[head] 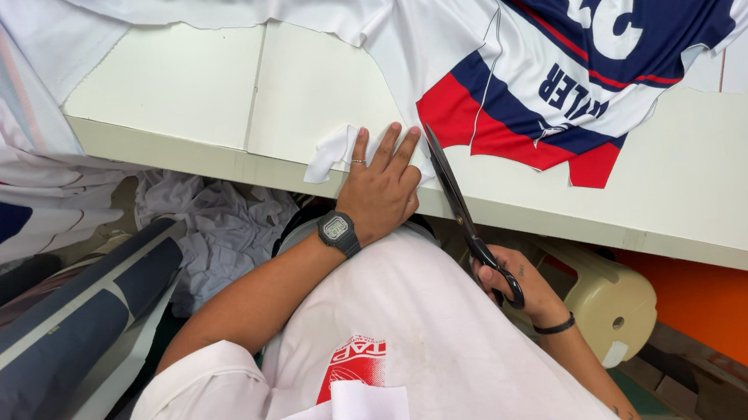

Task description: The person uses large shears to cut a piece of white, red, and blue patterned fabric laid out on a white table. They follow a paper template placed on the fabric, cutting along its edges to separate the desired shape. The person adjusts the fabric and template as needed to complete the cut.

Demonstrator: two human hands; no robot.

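Head view: left hand [381, 186], black digital watch on wrist, flat with fingers spread on the white printed fabric sheet [392, 39] at the cream table's [192, 99] near edge, forearm angled up from lower left. Right hand [513, 279], below the table edge, closed through the handles of long black-handled scissors [457, 200], blades pointing up across the edge just beside the left fingertips. Hands close, not touching.

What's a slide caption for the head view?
Left hand pins white fabric at the table edge while right hand holds black scissors alongside.
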